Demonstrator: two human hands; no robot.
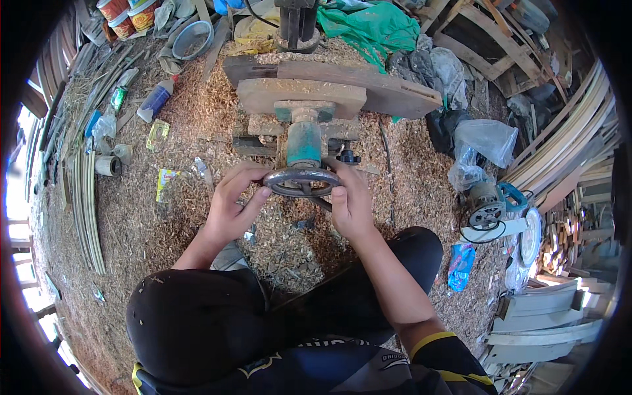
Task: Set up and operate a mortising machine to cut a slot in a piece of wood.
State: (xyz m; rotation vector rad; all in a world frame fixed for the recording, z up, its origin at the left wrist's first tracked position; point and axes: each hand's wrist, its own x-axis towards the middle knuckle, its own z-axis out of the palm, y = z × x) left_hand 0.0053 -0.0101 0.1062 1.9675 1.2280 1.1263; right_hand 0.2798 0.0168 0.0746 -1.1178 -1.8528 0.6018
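A dark metal handwheel [301,182] sits at the near end of a green, sawdust-covered machine shaft [304,143]. My left hand [232,204] grips the wheel's left rim with fingers curled over it. On the wheel's right rim rests my right hand [349,203], thumb pressed on the metal. A small black knob [349,157] sticks out just right of the shaft. Above the shaft lies a wooden table plate [301,96] with wood chips on it. I am crouched, my dark-trousered knees low in the picture.
Wood shavings cover the ground. A blue-and-white bottle [156,99] and wrappers lie at left, bent wooden strips [87,204] beside them. A green cloth [372,27] lies at top, plastic bags [484,139] and an electric motor [488,206] at right, stacked timber further right.
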